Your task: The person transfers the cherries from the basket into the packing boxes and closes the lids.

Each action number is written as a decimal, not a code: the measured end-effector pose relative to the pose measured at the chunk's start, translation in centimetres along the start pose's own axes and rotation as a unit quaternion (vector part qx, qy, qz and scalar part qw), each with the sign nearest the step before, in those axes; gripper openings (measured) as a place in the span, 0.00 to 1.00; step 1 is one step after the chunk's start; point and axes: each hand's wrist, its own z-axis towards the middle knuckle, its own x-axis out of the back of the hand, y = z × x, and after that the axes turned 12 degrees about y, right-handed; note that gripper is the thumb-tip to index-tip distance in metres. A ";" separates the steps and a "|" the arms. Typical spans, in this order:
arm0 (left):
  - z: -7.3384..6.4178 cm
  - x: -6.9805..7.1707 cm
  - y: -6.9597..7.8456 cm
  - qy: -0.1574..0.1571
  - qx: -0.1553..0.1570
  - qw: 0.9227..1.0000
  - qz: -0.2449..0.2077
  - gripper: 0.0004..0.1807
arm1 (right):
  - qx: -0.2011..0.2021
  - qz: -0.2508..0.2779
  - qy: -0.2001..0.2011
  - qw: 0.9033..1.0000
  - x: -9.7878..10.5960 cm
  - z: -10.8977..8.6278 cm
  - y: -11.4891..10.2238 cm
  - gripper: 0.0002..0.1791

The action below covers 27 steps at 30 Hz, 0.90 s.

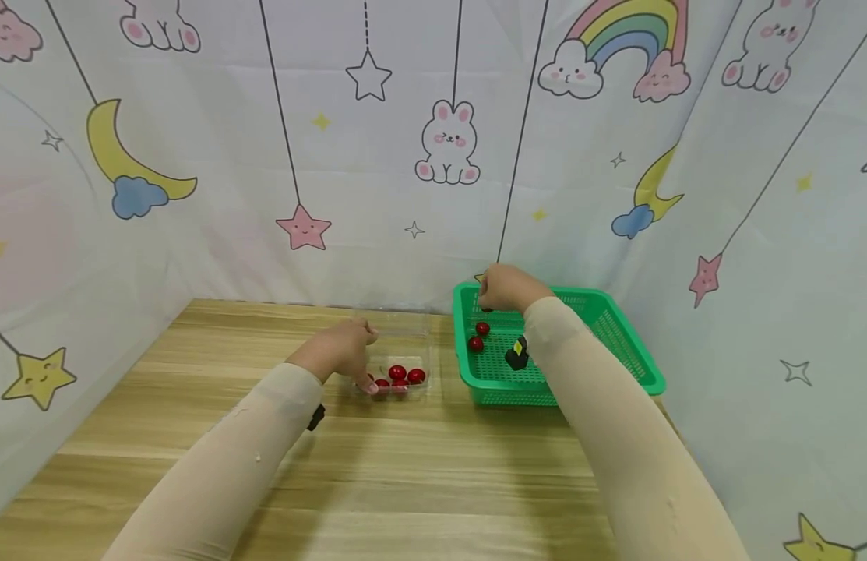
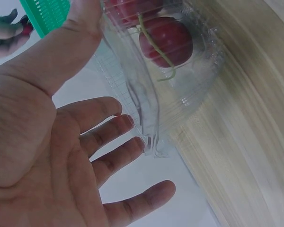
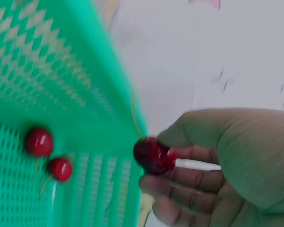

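A clear plastic box (image 1: 403,343) holds several red cherries (image 1: 397,372) near the back of the table. At the box's left side is my left hand (image 1: 340,348), its thumb at the front and its relaxed, spread fingers by the thin rim in the left wrist view. One cherry (image 2: 173,41) there shows a green stem. My right hand (image 1: 510,288) is raised over the back left of the green basket (image 1: 513,396), pinching a dark red cherry (image 3: 154,156) between thumb and fingers. Two cherries (image 3: 39,142) lie inside the basket, by its left wall.
The wooden table (image 1: 391,483) ends at a white cloth backdrop (image 1: 377,171) printed with stars, rabbits and a rainbow. Cloth also hangs at both sides. The basket stands right of the box, close to the back cloth.
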 end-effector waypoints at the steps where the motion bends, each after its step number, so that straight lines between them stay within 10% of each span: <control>1: 0.0 0.0 -0.1 0.001 0.000 1.000 0.000 0.62 | 0.013 -0.004 0.005 1.000 0.0 -0.1 -1.0 0.14; 14: -0.2 0.1 -0.1 0.005 -0.005 1.000 0.003 0.62 | 0.154 -0.051 -0.043 0.986 -5.7 0.0 -8.7 0.09; 27: 0.0 0.0 -0.3 -0.003 -0.005 1.000 0.015 0.63 | 0.170 -0.138 -0.065 0.973 -11.0 0.9 -11.4 0.06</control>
